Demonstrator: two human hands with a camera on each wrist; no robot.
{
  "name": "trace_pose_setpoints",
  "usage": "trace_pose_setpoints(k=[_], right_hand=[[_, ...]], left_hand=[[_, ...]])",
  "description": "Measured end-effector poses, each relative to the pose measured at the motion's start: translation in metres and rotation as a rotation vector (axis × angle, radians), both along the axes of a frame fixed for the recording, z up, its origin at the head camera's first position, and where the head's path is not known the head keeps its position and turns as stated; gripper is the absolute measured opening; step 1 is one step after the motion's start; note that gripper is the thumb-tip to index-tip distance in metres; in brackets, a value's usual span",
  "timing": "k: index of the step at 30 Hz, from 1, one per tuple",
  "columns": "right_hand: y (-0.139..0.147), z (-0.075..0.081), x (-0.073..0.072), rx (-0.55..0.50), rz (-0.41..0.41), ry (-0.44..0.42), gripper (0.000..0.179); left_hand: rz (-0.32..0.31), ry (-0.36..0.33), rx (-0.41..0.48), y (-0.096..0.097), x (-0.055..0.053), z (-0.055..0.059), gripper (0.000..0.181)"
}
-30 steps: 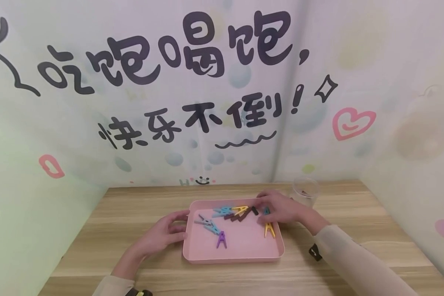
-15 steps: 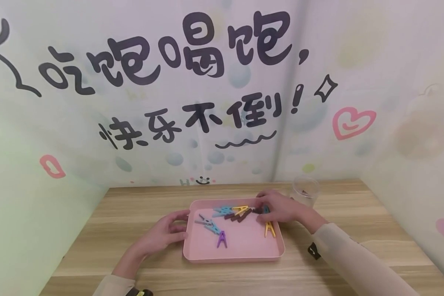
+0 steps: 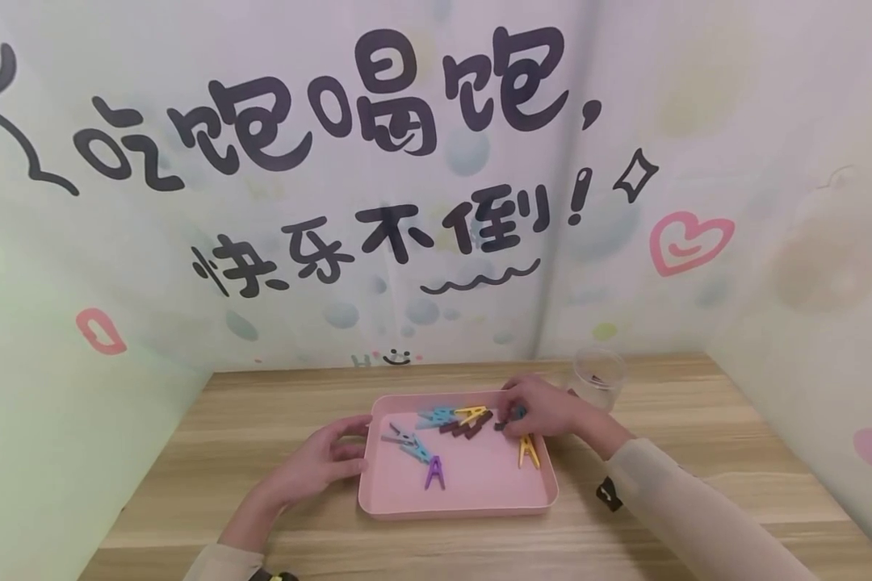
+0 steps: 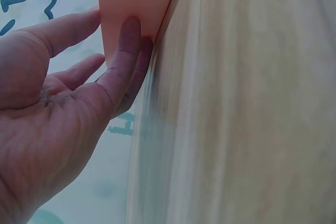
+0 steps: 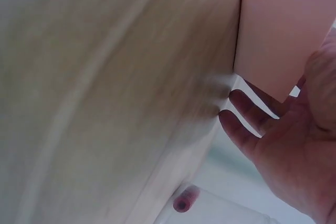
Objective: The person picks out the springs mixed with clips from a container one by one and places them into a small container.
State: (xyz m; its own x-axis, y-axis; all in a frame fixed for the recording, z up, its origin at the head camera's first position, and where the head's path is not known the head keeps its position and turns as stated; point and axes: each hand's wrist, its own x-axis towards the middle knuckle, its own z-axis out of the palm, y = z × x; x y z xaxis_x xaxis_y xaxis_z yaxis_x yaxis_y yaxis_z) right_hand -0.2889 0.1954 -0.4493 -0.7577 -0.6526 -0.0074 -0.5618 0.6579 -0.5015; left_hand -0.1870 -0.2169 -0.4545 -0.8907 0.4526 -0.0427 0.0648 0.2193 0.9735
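Note:
A pink tray (image 3: 472,480) lies on the wooden table, holding blue, yellow and purple clothespins and several short brown rods (image 3: 467,425). My left hand (image 3: 323,453) touches the tray's left side with loosely bent fingers; its fingertips (image 4: 129,30) rest on the outer wall in the left wrist view. At the back right corner, my right hand (image 3: 548,406) reaches over the rim. Thumb and forefinger pinch a small dark piece (image 3: 500,426) inside the tray, partly hidden. Below the hand is a yellow clothespin (image 3: 528,452). Other right fingers (image 5: 239,132) hang outside the wall.
A clear cup (image 3: 600,379) stands behind the right hand, with a dark red tube (image 5: 184,203) showing in it in the right wrist view. A small black object (image 3: 609,494) lies by the right forearm. Printed walls (image 3: 407,323) enclose the table's back and sides.
My right hand has closed on the dark piece and drawn it slightly toward the front of the tray. The left hand and the tray have stayed put.

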Motion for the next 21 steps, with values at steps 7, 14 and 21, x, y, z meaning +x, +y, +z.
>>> trace_pose_setpoints(k=[7, 14, 21], right_hand=[[0.0, -0.002, 0.003, -0.02, -0.009, -0.015, 0.013], [0.005, 0.0, 0.007, -0.07, -0.043, -0.026, 0.012], [0.009, 0.014, 0.008, -0.109, -0.081, 0.027, 0.01]], left_hand=[[-0.009, -0.006, 0.018, -0.001, 0.0, -0.001, 0.074], [-0.007, -0.005, 0.011, -0.001, 0.001, -0.001, 0.075], [-0.015, 0.005, 0.013, -0.002, -0.001, -0.003, 0.074]])
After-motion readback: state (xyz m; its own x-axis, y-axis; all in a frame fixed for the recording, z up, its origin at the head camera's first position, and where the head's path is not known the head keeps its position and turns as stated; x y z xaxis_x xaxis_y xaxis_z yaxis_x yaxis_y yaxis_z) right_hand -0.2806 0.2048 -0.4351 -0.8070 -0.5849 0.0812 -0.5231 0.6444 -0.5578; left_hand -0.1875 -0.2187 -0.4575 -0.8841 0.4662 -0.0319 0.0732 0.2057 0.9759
